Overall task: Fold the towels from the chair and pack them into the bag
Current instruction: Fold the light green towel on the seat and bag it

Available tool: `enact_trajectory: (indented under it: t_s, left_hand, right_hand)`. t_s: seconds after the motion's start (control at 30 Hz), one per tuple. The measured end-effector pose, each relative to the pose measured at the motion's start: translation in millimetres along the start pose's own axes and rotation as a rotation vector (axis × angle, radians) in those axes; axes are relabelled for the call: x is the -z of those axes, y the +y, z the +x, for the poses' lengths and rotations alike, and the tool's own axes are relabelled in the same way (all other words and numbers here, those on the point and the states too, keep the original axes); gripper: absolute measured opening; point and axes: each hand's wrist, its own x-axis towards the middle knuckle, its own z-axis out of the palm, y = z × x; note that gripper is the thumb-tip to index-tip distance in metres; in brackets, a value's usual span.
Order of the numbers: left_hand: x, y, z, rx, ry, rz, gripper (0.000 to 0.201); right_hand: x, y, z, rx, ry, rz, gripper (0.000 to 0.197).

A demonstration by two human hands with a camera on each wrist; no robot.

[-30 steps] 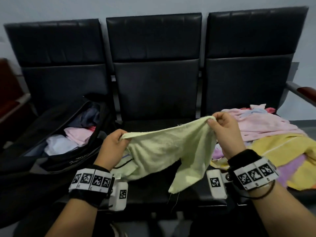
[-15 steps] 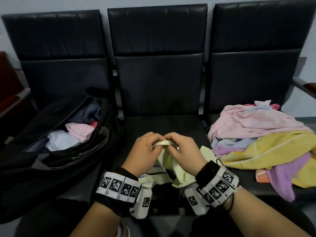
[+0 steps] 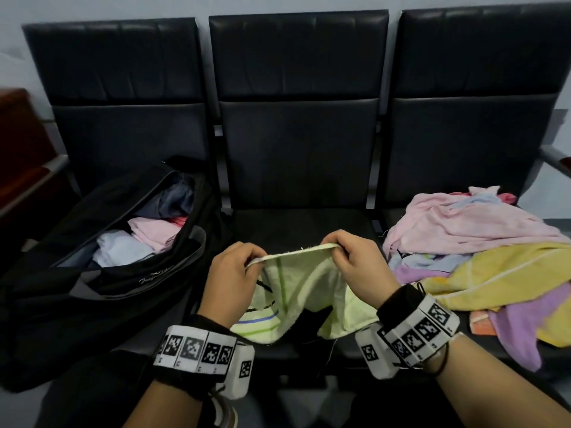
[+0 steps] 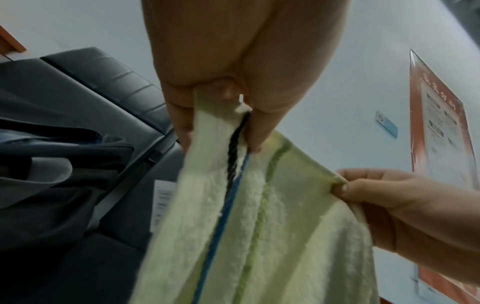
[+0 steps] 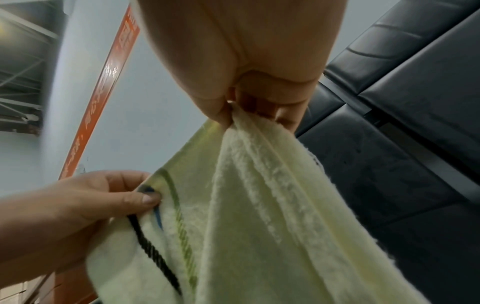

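Observation:
A pale green towel (image 3: 296,291) with blue, green and black stripes hangs doubled over the middle seat (image 3: 296,223). My left hand (image 3: 238,273) pinches its top edge at the left end. My right hand (image 3: 355,261) pinches the same edge at the right end, a short span away. In the left wrist view the towel (image 4: 259,236) hangs from my left hand (image 4: 221,115), with the right hand (image 4: 363,191) at its far corner. In the right wrist view my right hand (image 5: 249,111) pinches the towel (image 5: 272,205). A black bag (image 3: 102,273) lies unzipped on the left seat, folded towels inside.
A loose pile of towels (image 3: 482,257), pink, yellow and purple, covers the right seat. Three dark chair backs (image 3: 296,103) stand behind. A metal armrest (image 3: 556,159) is at the far right, and a reddish seat (image 3: 21,168) at the far left.
One second ago the towel was stretched wide between my hands. They then came together in the middle, and now they have parted a little along the doubled top edge.

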Motion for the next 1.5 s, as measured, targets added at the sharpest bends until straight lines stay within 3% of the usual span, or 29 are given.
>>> enact_trajectory:
  t_s: [0.23, 0.43, 0.5, 0.6, 0.67, 0.73, 0.9, 1.1, 1.2, 1.5]
  left_hand:
    - [28, 1, 5, -0.026, 0.166, -0.131, 0.015]
    - [68, -19, 17, 0.108, 0.523, -0.182, 0.012]
    - [80, -29, 19, 0.149, 0.565, -0.155, 0.014]
    - [76, -42, 21, 0.285, 0.433, -0.168, 0.02]
    - [64, -40, 22, 0.333, 0.316, -0.221, 0.02]
    - [49, -32, 24, 0.341, 0.233, -0.249, 0.031]
    - [16, 7, 24, 0.236, -0.018, -0.269, 0.043]
    - [-16, 43, 16, -0.011, -0.319, -0.169, 0.022]
    - [-23, 50, 14, -0.028, -0.32, -0.149, 0.006]
    - [-13, 33, 16, 0.012, -0.03, -0.115, 0.014]
  right_hand:
    - [8, 9, 0, -0.038, 0.027, -0.305, 0.018]
    - [40, 28, 5, -0.073, 0.156, -0.346, 0.017]
    - [50, 34, 7, -0.117, 0.199, -0.323, 0.019]
    - [53, 36, 8, -0.186, 0.22, -0.211, 0.016]
    - [46, 32, 9, -0.186, 0.167, -0.121, 0.007]
    - [35, 26, 8, -0.165, 0.095, -0.011, 0.012]
    - [18, 7, 9, -0.139, -0.117, 0.33, 0.015]
    - [9, -8, 6, -0.062, -0.328, 0.489, 0.017]
    - [9, -5, 6, -0.057, -0.342, 0.491, 0.017]
    - [16, 16, -6, -0.147, -0.456, 0.527, 0.03]
